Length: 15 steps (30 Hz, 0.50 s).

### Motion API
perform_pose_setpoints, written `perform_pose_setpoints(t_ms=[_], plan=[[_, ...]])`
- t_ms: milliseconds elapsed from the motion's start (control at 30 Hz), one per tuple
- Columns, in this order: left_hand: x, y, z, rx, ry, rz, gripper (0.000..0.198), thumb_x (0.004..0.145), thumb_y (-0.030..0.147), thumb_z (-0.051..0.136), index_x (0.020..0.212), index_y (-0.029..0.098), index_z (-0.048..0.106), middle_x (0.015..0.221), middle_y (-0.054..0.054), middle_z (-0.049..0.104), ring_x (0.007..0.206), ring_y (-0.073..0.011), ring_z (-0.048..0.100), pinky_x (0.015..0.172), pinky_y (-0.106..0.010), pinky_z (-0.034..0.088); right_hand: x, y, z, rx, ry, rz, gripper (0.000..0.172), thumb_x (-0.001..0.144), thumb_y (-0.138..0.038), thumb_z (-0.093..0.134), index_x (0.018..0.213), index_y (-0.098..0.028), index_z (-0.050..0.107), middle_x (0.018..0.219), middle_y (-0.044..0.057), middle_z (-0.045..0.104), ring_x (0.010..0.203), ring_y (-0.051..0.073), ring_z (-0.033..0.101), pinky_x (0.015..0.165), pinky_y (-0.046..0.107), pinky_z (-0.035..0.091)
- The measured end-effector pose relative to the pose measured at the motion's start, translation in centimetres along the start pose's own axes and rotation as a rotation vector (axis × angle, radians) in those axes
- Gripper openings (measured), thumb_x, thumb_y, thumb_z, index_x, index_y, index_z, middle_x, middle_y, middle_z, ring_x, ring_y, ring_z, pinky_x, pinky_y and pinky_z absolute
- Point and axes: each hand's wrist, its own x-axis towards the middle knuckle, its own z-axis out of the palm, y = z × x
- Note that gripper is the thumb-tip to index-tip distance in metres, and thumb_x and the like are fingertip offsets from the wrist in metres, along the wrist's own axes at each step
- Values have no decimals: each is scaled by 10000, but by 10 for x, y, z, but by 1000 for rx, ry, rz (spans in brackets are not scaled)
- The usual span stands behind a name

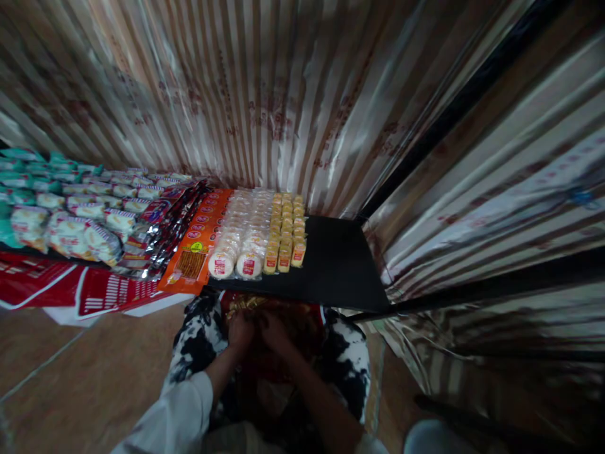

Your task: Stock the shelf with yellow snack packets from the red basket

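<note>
A dark red snack bag (302, 321) with gold lettering lies across my lap, below the front edge of the black shelf. My left hand (241, 331) is closed on its left part, near the lettering. Close beside it, my right hand (274, 333) is also closed on the bag, with the fingers partly hidden in shadow. Just above my hands, on the shelf, stand rows of round white wrapped cakes (249, 265) and small yellow wrapped cakes (284, 257). An orange snack packet (191, 252) lies left of them.
The black shelf (340, 258) extends right past the cakes. Shiny dark red packets (161, 236), white bags (85, 230) and green packets (28, 173) fill its left side. Striped plastic sheeting (265, 94) hangs behind, and a dark pole (449, 120) slants at the right. A red printed sheet (113, 293) hangs below.
</note>
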Motion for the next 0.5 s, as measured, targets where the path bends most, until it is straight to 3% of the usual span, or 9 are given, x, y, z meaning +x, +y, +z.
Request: perform_pose_setpoints(t_ms=[133,333,500], plan=[[18,-9,-1,3,-26,-66,398,763,47,402,1110,96,590,1132,-150,634,1103,-214,564,914,-272,403,11,-6,17,14,-84,20,370,782,-94,435,1086,-183,627,1123,94,659,1031,196,610,895,295,441],[38,-22,3,-32,-28,-130,375,856,121,337,1135,45,575,1128,-212,621,1088,-256,574,885,-323,424,29,-19,29,-72,-85,144,344,836,-117,380,1076,-163,622,1152,115,633,1036,194,594,917,303,414],[43,-31,7,-191,32,-45,307,835,154,409,1038,110,635,998,-149,679,1051,-227,593,894,-305,433,37,-16,39,158,-45,89,324,856,-149,358,1021,-192,633,1077,87,665,938,178,616,870,306,431]])
